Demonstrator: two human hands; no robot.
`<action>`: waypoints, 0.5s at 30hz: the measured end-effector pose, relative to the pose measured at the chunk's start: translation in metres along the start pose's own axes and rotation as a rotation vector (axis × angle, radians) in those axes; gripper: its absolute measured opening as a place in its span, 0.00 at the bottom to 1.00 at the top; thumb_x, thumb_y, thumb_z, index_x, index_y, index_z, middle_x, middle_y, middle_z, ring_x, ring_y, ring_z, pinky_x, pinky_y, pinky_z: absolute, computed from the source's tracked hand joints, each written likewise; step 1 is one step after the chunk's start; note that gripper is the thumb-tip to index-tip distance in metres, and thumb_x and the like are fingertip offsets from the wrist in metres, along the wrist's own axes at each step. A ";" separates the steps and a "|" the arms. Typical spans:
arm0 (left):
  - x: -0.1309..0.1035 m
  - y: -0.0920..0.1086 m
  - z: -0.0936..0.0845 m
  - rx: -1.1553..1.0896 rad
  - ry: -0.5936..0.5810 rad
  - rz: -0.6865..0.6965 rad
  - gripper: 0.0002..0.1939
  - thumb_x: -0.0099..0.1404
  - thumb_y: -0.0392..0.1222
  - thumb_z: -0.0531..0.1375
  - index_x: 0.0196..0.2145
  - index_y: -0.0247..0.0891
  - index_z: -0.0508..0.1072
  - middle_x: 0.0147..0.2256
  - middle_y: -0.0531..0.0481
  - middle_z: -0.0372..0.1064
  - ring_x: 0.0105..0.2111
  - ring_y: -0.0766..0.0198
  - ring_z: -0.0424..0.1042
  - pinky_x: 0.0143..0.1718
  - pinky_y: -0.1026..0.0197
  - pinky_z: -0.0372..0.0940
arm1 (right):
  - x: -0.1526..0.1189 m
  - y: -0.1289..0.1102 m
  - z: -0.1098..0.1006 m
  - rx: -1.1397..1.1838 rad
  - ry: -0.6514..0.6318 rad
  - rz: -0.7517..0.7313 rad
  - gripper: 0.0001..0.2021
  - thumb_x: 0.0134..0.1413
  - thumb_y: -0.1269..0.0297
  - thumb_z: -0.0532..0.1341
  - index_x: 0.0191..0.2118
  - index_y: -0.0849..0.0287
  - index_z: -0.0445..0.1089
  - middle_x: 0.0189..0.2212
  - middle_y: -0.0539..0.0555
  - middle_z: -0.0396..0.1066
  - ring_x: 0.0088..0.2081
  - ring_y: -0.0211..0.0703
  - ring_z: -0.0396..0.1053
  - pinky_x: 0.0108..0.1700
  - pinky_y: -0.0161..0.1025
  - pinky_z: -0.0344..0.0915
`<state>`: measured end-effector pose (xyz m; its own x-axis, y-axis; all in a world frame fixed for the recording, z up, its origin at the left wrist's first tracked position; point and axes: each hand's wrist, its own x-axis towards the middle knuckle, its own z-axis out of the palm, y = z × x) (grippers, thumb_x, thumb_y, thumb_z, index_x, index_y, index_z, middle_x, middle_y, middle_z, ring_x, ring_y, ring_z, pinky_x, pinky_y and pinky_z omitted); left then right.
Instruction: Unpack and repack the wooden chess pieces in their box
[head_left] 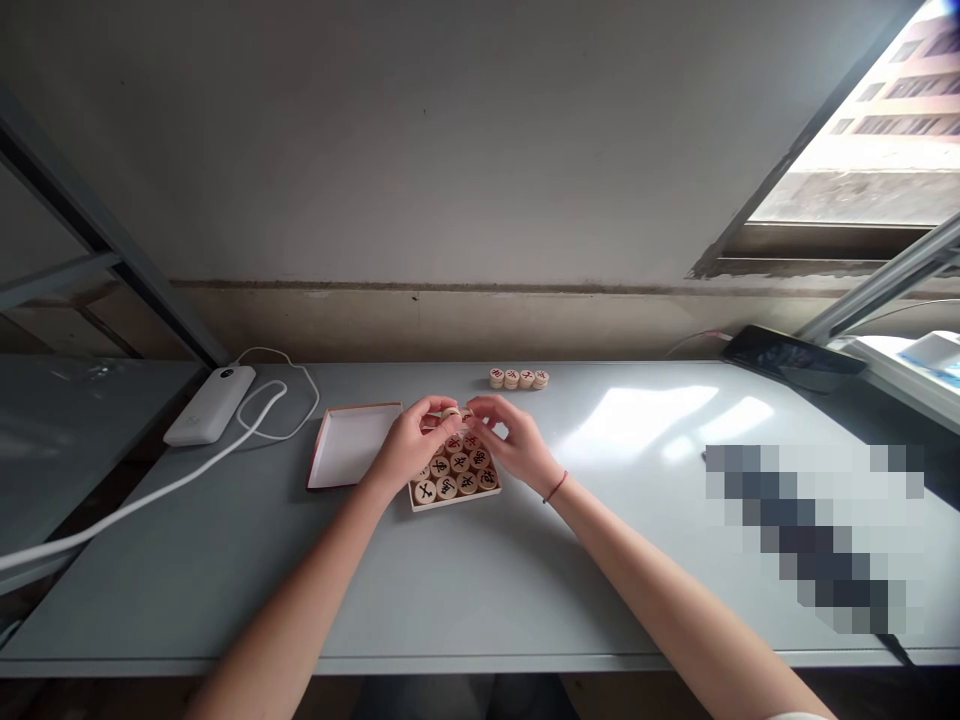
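Pinching a small pale disc [450, 413] between narrowed fingertips, the left hand [411, 440] meets the right hand [521, 442] above the far part of a shallow box [456, 502]. The right hand's fingers are also drawn in narrow, apparently on a red-marked disc [466, 417], though the fingers hide much of both grips. The box sits near the middle of the table [450, 590], holding round pieces [446, 488] with black characters in the near rows and red ones farther back.

With the fingertips so close together, one disc could knock the other loose; a smooth, rounded edge held only at the tips would slip easily. A dropped disc might land on its rim and roll, or come down on the seated pieces. A low wrist could nudge the box or jostle its rows, and both hands mask its far side, so a misplacement there would be hard to spot.

Beyond the box, slightly right, four short stacks [519, 379] stand side by side near the wall; a careless reach could topple one. On the left, the open lid [351, 447] lies just beside the left hand, where a sideways sweep of the forearm might push it toward the white cable [154, 500].
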<state>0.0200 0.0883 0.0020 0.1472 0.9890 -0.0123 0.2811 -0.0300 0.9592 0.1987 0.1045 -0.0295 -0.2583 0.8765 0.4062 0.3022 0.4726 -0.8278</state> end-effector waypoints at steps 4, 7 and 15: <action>0.001 -0.003 0.002 0.000 0.107 0.008 0.19 0.60 0.54 0.60 0.43 0.39 0.72 0.39 0.48 0.70 0.38 0.62 0.70 0.30 0.67 0.67 | 0.007 0.026 -0.015 -0.072 0.159 0.184 0.11 0.56 0.55 0.57 0.39 0.57 0.67 0.35 0.55 0.75 0.34 0.43 0.71 0.35 0.39 0.65; 0.001 -0.004 0.001 -0.019 0.104 -0.023 0.19 0.60 0.53 0.60 0.44 0.40 0.72 0.38 0.48 0.70 0.37 0.62 0.70 0.24 0.69 0.65 | 0.010 0.042 -0.025 -0.230 0.184 0.297 0.09 0.54 0.57 0.57 0.36 0.56 0.68 0.30 0.53 0.75 0.28 0.41 0.68 0.32 0.38 0.62; 0.000 -0.009 0.008 0.117 0.060 0.113 0.15 0.59 0.39 0.61 0.46 0.41 0.73 0.41 0.49 0.69 0.35 0.66 0.73 0.40 0.62 0.70 | 0.007 0.019 -0.017 -0.383 0.204 0.129 0.12 0.56 0.55 0.54 0.35 0.57 0.69 0.32 0.56 0.72 0.30 0.42 0.65 0.32 0.38 0.62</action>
<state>0.0255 0.0872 -0.0087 0.1284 0.9851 0.1144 0.3752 -0.1551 0.9139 0.2180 0.1210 -0.0354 -0.0220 0.9124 0.4087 0.6481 0.3243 -0.6891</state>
